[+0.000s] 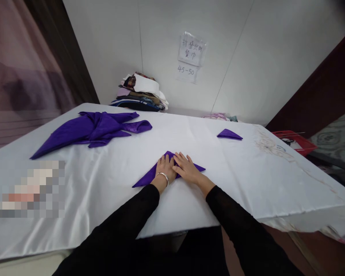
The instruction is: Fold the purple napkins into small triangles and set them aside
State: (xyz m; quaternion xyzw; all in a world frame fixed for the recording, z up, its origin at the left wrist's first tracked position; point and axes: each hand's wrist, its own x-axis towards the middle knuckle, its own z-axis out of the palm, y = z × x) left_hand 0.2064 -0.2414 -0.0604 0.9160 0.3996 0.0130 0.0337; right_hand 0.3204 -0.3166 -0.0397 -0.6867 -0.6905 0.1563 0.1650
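Beyond our left hand [166, 168] and right hand [187, 168], a pale wall [165, 34] is rising, thin seams [140, 42] running up it. We are seeing a pinkish curtain [8, 34] hanging far left of both hands, a dark red panel [313, 86] slanting far right. Beneath them a white-clothed table [232, 172] is spreading, its folds [79, 211] catching light; reddish-brown floor [330, 247] is showing nearer us, rightward.

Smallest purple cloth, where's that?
In the head view, the smallest purple cloth lies right of centre on the table, beyond the right hand, left of the red basket.

Smooth fabric napkin [147, 177], glossy satiny tablecloth [100, 191], shiny bracelet [164, 175], probably metal.
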